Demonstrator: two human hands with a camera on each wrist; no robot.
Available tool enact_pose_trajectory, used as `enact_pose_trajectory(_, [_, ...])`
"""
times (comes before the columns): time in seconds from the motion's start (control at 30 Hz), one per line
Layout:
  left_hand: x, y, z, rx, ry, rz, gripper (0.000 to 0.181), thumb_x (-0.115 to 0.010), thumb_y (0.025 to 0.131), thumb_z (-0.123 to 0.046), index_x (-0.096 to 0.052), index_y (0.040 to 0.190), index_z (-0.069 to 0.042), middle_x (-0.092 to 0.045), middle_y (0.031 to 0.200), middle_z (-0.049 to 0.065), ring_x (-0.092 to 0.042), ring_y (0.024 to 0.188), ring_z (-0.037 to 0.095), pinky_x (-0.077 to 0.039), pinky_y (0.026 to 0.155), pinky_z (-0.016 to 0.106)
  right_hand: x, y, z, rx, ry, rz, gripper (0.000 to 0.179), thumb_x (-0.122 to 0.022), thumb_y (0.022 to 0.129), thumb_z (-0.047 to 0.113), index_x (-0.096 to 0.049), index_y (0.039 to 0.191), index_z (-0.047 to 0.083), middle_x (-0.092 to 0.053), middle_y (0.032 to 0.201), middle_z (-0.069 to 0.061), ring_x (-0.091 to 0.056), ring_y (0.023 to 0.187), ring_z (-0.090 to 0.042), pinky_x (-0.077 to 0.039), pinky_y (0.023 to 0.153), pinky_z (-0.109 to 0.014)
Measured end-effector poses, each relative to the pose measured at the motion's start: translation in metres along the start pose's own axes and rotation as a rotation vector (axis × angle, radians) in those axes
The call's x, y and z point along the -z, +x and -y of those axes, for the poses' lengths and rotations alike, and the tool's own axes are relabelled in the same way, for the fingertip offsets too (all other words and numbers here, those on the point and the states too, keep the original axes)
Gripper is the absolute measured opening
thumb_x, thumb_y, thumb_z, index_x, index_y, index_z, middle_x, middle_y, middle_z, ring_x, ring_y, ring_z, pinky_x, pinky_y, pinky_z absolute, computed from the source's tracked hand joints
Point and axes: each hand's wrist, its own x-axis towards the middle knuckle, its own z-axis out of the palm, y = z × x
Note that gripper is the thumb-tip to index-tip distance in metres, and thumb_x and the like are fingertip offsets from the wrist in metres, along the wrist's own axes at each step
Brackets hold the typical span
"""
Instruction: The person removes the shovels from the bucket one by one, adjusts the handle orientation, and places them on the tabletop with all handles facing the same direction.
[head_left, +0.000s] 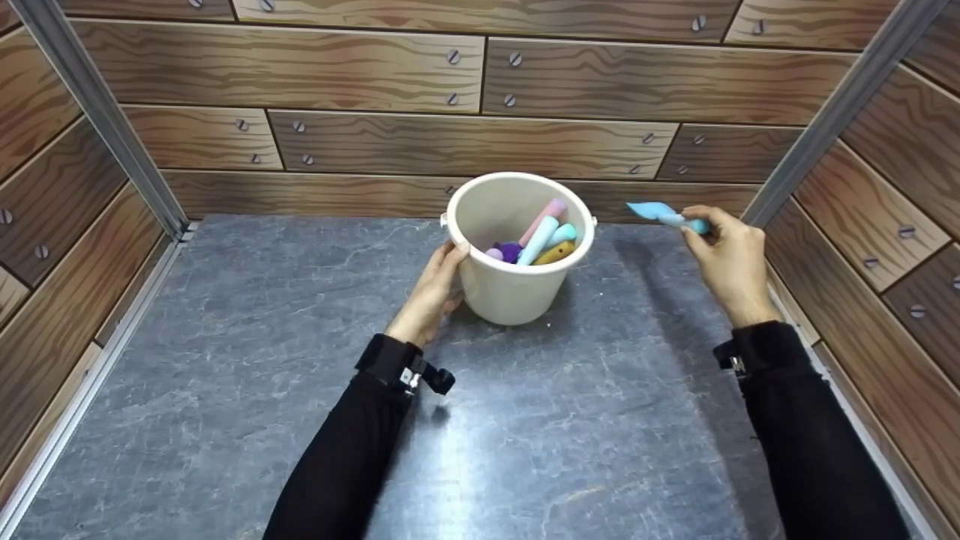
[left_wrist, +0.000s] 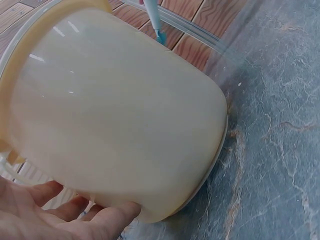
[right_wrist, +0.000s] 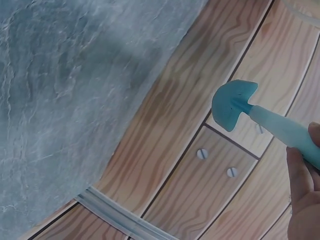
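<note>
A cream plastic bucket (head_left: 514, 296) stands upright on the grey marbled floor near the back wall. My left hand (head_left: 429, 294) rests against its left side, fingertips near the rim. The left wrist view shows those fingers (left_wrist: 117, 217) lying along the bucket's outer wall. Out to the right and above the floor, my right hand (head_left: 731, 259) pinches the handle of a light-blue toy shovel (head_left: 652, 211), its blade pointing left toward the bucket. Seen in the right wrist view, the shovel's blade (right_wrist: 232, 104) is broad and rounded.
Inside the bucket lie a pink handle (head_left: 543, 223), a light-blue handle (head_left: 538, 240), a turquoise piece (head_left: 562, 235), a mustard-yellow piece (head_left: 555, 253) and purple pieces (head_left: 509, 250), partly hidden. Wood-patterned walls (head_left: 375, 71) with grey metal corner strips (head_left: 840, 97) enclose the floor (head_left: 262, 360).
</note>
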Motion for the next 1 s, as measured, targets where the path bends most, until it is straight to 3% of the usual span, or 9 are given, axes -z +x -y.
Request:
enact_pose_trajectory(0.5, [0.0, 0.002, 0.002, -0.003, -0.004, -0.013, 0.091, -0.058, 0.116, -0.05, -0.02, 0.188, -0.011, -0.023, 0.194, 0.024, -0.023, 0.182, 0.05, -0.02, 0.148, 0.075, 0.002, -0.002, -0.02, -0.03, -0.059, 0.044, 0.023, -0.08, 0.11, 0.004, -0.084, 0.132, -0.001, -0.087, 0.121, -0.028, -0.054, 0.077, 0.02, -0.039, 0.069, 0.0])
enact_pose_trajectory(1.0, [0.001, 0.001, 0.002, -0.009, -0.008, 0.0, 0.092, -0.059, 0.115, -0.052, -0.02, 0.188, -0.011, -0.02, 0.196, 0.021, -0.017, 0.184, 0.045, -0.017, 0.147, 0.079, 0.003, -0.004, -0.04, -0.087, -0.124, 0.095, 0.024, -0.081, 0.11, 0.008, -0.085, 0.132, 0.002, -0.088, 0.118, -0.026, -0.051, 0.075, 0.019, -0.037, 0.07, 0.0])
